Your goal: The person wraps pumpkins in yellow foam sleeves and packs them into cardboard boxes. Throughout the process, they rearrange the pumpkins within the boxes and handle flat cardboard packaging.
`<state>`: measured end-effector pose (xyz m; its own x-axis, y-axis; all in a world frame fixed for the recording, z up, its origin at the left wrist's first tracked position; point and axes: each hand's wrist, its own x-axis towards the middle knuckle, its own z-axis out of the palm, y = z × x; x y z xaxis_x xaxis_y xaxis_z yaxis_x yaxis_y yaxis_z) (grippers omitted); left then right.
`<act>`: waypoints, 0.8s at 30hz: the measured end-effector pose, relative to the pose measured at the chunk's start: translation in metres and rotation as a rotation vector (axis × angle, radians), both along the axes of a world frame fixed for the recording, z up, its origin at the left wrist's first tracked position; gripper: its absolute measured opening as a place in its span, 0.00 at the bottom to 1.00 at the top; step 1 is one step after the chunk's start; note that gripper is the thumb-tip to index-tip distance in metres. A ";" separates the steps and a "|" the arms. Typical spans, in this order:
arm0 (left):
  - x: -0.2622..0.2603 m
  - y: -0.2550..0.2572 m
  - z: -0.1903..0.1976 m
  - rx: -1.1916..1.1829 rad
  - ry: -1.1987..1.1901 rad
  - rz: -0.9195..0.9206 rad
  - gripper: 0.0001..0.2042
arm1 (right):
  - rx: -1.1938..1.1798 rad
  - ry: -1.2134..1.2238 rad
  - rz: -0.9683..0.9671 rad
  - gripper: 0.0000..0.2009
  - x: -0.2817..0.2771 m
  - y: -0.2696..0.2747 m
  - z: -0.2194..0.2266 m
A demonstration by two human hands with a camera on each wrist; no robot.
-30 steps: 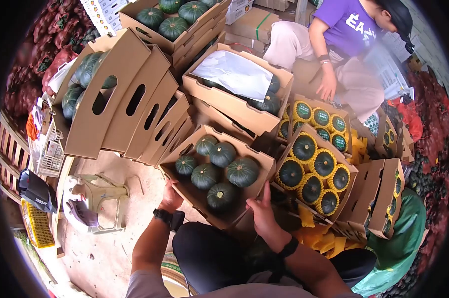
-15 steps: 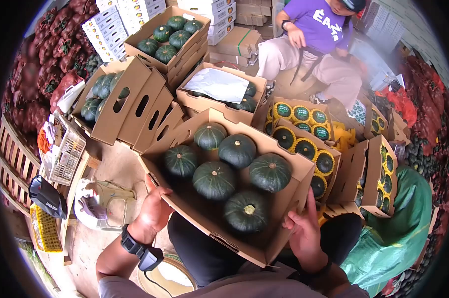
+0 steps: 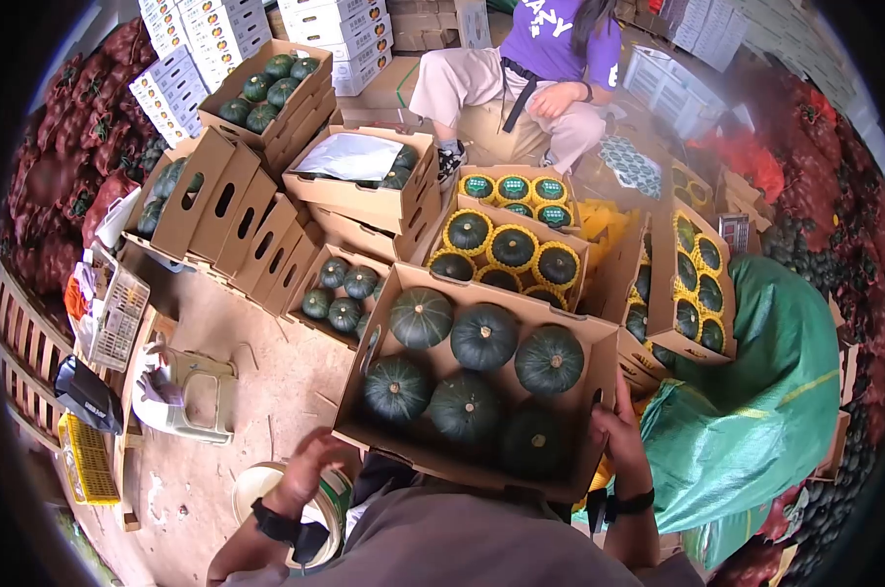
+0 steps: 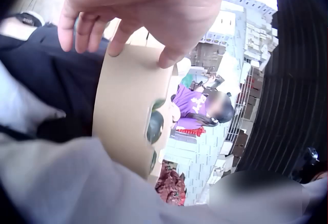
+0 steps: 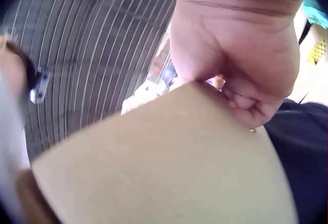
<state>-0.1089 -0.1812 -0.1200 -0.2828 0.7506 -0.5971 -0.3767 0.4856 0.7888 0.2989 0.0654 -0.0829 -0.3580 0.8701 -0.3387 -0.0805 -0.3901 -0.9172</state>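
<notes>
In the head view a cardboard box (image 3: 569,470) holding several dark green pumpkins (image 3: 484,336) is directly in front of my body. My right hand (image 3: 620,430) grips its right end wall, thumb up along the outside; the right wrist view shows the curled fingers (image 5: 246,103) at the cardboard edge. Beside the lower left corner is my left hand (image 3: 310,465), fingers spread loosely and apart from the box. The left wrist view has its fingertips (image 4: 117,49) by the top of an end wall, through whose handle hole a pumpkin shows.
Behind is a smaller-looking box of pumpkins (image 3: 340,293). Boxes of pumpkins in yellow foam nets (image 3: 513,245) stand beyond. Stacked boxes (image 3: 222,201) lean at the left, near a plastic stool (image 3: 203,396) and a bucket (image 3: 256,489). Green sheeting (image 3: 755,411) lies right; a seated person (image 3: 540,88) is behind.
The box of pumpkins has come closer and shifted right, baring another pumpkin box behind it. My left hand has come off its left corner; the right still holds. The seated person has straightened up.
</notes>
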 end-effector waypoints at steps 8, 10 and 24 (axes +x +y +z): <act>0.019 0.088 0.062 0.221 0.154 -0.264 0.32 | -0.085 -0.096 -0.320 0.20 0.100 -0.009 -0.125; 0.037 0.086 0.055 0.246 -0.005 -0.138 0.34 | 0.008 -0.244 -0.564 0.21 0.145 -0.027 -0.158; 0.083 0.059 0.039 0.237 -0.182 0.214 0.38 | 0.420 -1.800 0.165 0.27 0.145 -0.008 -0.127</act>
<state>-0.0263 -0.1226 -0.0813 -0.3539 0.8094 -0.4686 -0.5947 0.1920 0.7807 0.4443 0.0578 -0.2104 0.0646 0.9854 -0.1578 0.9906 -0.0441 0.1298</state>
